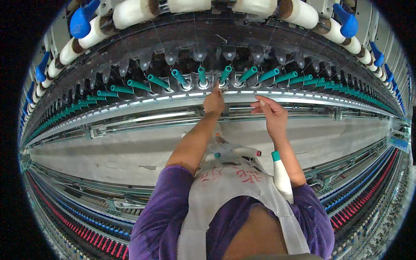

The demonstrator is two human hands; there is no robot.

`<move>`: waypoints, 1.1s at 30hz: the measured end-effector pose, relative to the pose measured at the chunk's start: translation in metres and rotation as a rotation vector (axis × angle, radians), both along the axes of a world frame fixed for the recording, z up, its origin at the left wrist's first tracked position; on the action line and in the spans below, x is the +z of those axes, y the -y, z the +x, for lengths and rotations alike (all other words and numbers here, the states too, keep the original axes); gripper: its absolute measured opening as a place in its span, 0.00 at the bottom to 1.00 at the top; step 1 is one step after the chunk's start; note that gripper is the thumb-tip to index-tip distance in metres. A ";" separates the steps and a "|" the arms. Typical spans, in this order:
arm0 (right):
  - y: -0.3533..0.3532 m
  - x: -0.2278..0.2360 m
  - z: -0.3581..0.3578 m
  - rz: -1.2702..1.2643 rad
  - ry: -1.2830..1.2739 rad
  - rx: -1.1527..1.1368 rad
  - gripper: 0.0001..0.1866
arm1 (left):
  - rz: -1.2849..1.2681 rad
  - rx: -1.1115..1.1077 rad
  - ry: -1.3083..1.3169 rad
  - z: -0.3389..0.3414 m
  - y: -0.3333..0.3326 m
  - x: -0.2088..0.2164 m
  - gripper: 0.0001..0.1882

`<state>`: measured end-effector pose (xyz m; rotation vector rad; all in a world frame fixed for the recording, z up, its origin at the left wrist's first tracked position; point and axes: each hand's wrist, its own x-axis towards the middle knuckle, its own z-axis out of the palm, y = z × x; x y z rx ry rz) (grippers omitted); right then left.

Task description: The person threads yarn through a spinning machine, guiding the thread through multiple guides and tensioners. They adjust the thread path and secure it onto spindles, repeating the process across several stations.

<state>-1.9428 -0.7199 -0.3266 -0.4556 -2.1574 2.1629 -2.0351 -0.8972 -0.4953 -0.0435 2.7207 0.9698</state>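
My left hand [214, 102] reaches to the spindle row of a spinning frame. Its index finger points up against the foot of a teal bobbin tube [225, 74]; the other fingers are curled and partly hidden, so what they hold does not show. To its right, my right hand [274, 113] hangs in the air in front of the rail, open, with fingers stretched to the left and the thumb apart. No thread can be made out in it. Another teal tube [202, 75] stands just left of my left hand, on its ringed spindle.
White roving rolls [134, 13] and blue levers [80, 27] line the top. A metal rail [173, 99] runs below the spindles. My apron [234, 173] carries loose bobbins; a white yarn bobbin [282, 180] sits by my right arm. Behind is another machine with red tubes [93, 236].
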 end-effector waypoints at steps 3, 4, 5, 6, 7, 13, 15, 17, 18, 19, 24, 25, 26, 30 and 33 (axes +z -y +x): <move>-0.005 0.004 0.015 0.119 -0.054 -0.004 0.14 | 0.002 -0.114 0.008 -0.002 0.008 -0.022 0.31; -0.001 0.004 0.016 0.137 -0.047 0.022 0.13 | -0.003 -0.128 0.038 -0.001 0.009 -0.026 0.31; 0.006 0.004 0.015 0.129 -0.057 0.042 0.13 | 0.021 -0.122 -0.009 0.000 0.011 -0.029 0.31; 0.016 0.005 0.010 0.205 0.000 0.044 0.13 | 0.037 -0.125 -0.010 0.002 0.011 -0.031 0.31; 0.029 0.009 0.002 0.257 0.036 0.046 0.13 | 0.053 -0.137 0.022 0.004 0.012 -0.032 0.31; 0.088 0.101 -0.073 0.683 -0.313 0.370 0.10 | 0.191 -0.070 -0.045 0.030 0.021 -0.002 0.29; 0.067 0.134 -0.077 0.458 -0.611 0.139 0.08 | 0.371 -0.129 0.056 0.055 0.025 0.031 0.22; 0.042 0.138 -0.070 0.590 -0.744 -0.257 0.08 | 0.863 -0.426 0.655 0.069 0.028 0.075 0.19; 0.028 0.132 -0.063 0.735 -0.648 -0.277 0.09 | 1.123 -0.461 0.846 0.080 0.028 0.100 0.20; 0.023 0.111 -0.059 1.071 -0.516 -0.208 0.08 | 1.399 -0.485 1.075 0.089 0.025 0.125 0.21; 0.039 0.018 -0.055 0.669 -0.121 0.645 0.07 | 1.552 -0.219 1.052 0.070 0.034 0.237 0.19; 0.040 0.022 -0.057 0.812 -0.249 0.557 0.07 | 1.463 -0.143 1.022 0.056 0.042 0.256 0.18; 0.041 0.033 -0.059 0.954 -0.378 0.458 0.08 | 1.166 -0.111 0.714 0.041 0.051 0.272 0.15; 0.027 0.137 -0.059 0.835 -0.643 0.029 0.05 | 0.755 -0.043 -0.590 -0.017 0.057 0.316 0.15; 0.042 0.187 -0.048 0.821 -0.769 0.284 0.08 | 0.635 -0.170 -0.600 -0.036 0.050 0.326 0.14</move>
